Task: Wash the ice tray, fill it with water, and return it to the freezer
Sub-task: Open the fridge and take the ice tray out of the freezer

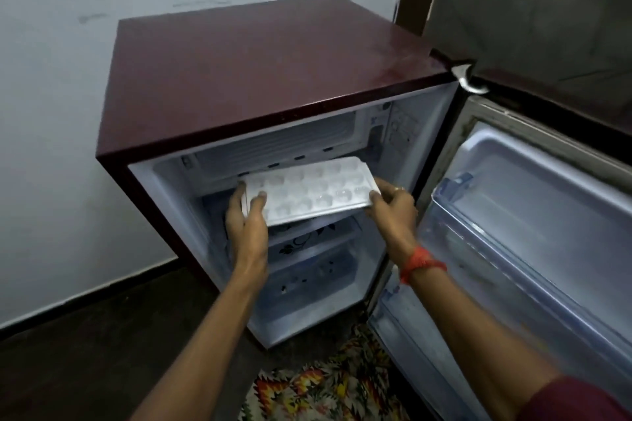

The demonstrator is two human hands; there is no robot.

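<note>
Both hands grip one white ice tray [309, 190] at the freezer compartment [273, 143] mouth (refrigerator door [533, 215] swung wide). Left hand [247, 219] pinches its left end; right hand [393, 207] clasps its right end.

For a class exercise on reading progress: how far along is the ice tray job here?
Done: the door stands open. In hand: left hand and right hand grip the tray by its ends at the freezer mouth. Whether its cells hold water is unclear, so I cannot tell if it is coming out or going back. Left at least: seating the tray and closing the door.
</note>
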